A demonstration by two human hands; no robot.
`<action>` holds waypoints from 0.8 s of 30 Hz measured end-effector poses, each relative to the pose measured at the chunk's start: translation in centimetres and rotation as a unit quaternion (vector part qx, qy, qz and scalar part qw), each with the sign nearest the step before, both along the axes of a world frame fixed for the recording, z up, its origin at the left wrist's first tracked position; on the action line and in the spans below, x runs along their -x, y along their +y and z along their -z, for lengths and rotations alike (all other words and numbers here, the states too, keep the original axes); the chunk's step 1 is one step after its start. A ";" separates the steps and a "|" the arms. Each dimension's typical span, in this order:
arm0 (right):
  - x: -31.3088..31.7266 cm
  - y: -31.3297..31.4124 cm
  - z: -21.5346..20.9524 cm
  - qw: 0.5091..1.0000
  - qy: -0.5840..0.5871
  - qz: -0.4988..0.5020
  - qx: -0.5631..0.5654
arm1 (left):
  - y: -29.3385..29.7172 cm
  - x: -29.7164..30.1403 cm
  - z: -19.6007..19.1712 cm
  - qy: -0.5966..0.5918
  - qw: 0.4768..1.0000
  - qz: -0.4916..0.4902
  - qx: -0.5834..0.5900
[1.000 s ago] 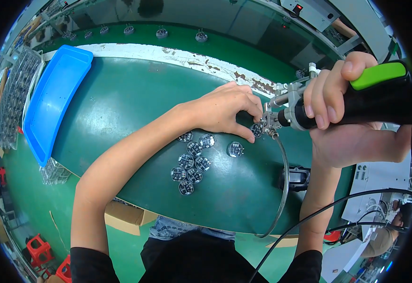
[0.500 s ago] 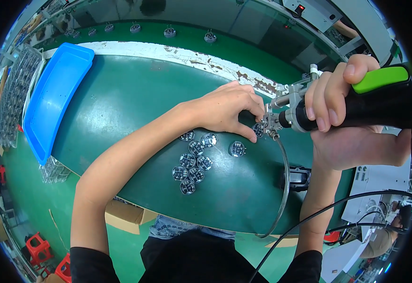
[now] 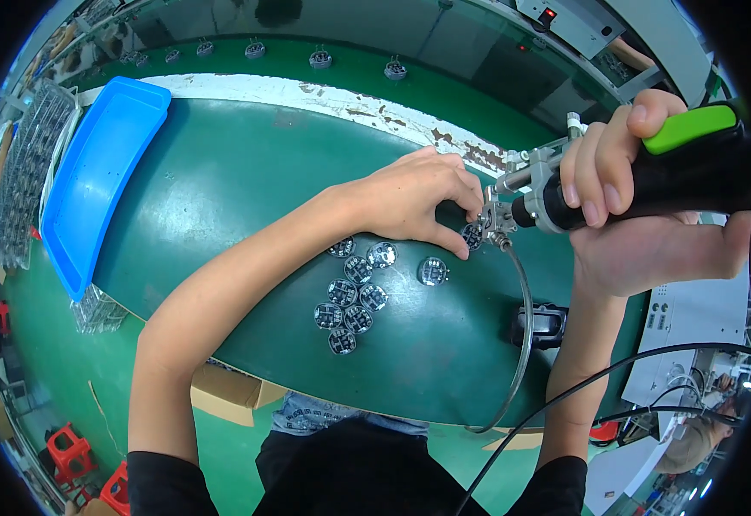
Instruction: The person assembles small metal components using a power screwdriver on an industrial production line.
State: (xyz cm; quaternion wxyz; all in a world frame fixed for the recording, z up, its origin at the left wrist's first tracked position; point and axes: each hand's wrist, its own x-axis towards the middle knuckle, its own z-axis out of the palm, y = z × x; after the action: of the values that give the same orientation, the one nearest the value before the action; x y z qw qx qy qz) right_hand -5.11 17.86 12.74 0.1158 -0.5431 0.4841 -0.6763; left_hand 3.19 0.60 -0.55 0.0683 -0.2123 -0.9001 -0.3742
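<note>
My right hand (image 3: 629,185) wraps round the black grip of a gun-shaped hand tool (image 3: 680,182) with a green lever on top. Its metal head (image 3: 497,212) points left, and a clear tube (image 3: 523,331) hangs from it. Just below that head, my left hand (image 3: 423,196) pinches a small round circuit board (image 3: 472,235) between thumb and fingers. The tool partly hides this board, so I cannot tell whether the tip touches it. A single round board (image 3: 433,271) lies beside my left thumb. Several more round boards (image 3: 342,292) sit in a cluster nearer to me.
A blue tray (image 3: 104,185) stands at the table's left. Clear plastic trays (image 3: 27,172) are stacked beyond it. Beyond the chipped white edge (image 3: 306,90), a green conveyor (image 3: 444,95) carries spaced round parts (image 3: 321,58). A black device (image 3: 543,327) and a black cable (image 3: 564,400) lie at right.
The parts on the conveyor have moved to the right. My right hand has tilted the tool's grip slightly upward, while my left hand and the loose boards stay in place.
</note>
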 end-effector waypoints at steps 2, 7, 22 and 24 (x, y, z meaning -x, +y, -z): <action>-0.4 -0.1 0.0 1.000 -0.011 -0.010 0.001 | -0.1 -0.1 0.3 0.012 1.000 0.000 -0.007; -0.7 -1.1 0.0 0.999 -0.036 -0.023 0.001 | -0.1 0.2 0.5 0.020 1.000 -0.005 -0.004; -2.1 -2.7 -0.8 0.992 -0.103 -0.067 0.012 | -0.5 0.1 0.8 0.027 1.000 -0.007 -0.010; -0.4 2.8 -2.0 0.993 -0.104 -0.064 0.010 | 0.0 0.4 -0.2 0.004 1.000 0.007 -0.017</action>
State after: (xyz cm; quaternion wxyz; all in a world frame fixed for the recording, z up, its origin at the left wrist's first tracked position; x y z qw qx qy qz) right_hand -4.70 20.69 14.73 0.2029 -0.5011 0.4270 -0.7248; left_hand 2.74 0.61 -0.37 0.0728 -0.2192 -0.8918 -0.3889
